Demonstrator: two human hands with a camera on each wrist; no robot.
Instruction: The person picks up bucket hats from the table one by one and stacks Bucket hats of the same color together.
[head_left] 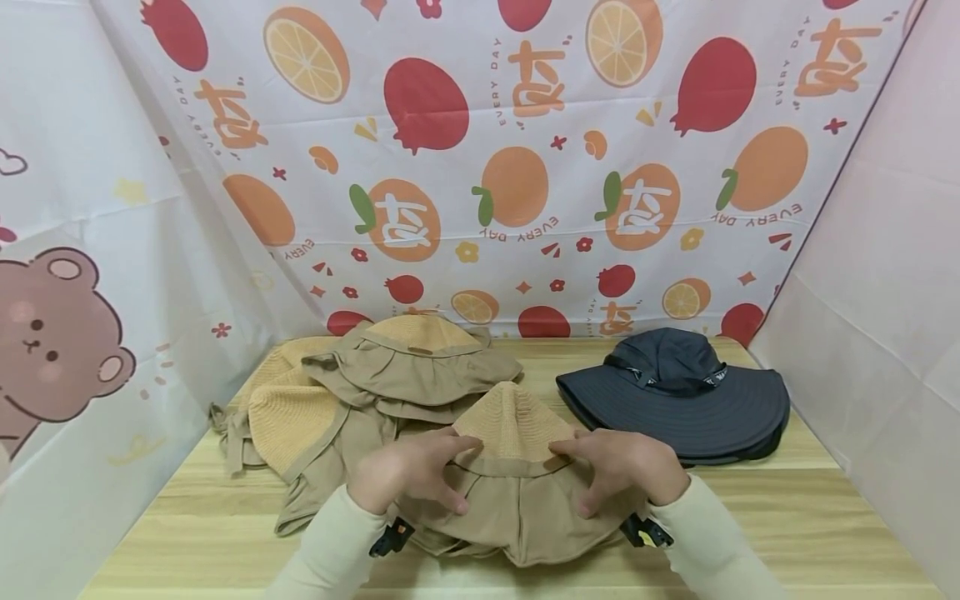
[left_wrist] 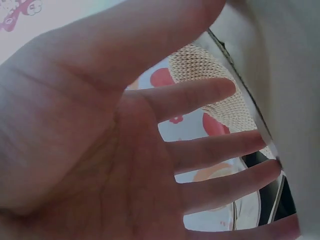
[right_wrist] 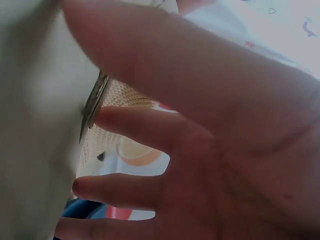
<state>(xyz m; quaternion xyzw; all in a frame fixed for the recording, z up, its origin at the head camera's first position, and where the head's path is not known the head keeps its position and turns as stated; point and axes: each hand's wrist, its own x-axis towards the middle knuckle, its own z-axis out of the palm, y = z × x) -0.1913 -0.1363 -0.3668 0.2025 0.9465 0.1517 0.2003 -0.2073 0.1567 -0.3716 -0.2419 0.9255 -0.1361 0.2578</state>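
Observation:
A sun hat with a tan knitted crown (head_left: 510, 429) and a khaki cloth brim (head_left: 521, 521) sits front and centre on the table in the head view. At its left side is my left hand (head_left: 411, 473), its thumb over the brim and its fingertips touching the crown's edge. My right hand (head_left: 624, 468) mirrors it on the right. Both wrist views show straight, spread fingers along the pale cloth (left_wrist: 295, 100), with the knitted crown (right_wrist: 127, 95) visible beyond them. Neither hand visibly curls round the hat.
Several similar tan hats (head_left: 420, 375) lie overlapping at the back left, one with its knitted crown (head_left: 292, 425) facing left. Dark wide-brimmed hats (head_left: 675, 396) are stacked at the back right. A fruit-print cloth (head_left: 517, 275) hangs behind the wooden table (head_left: 810, 517); white cloths flank both sides.

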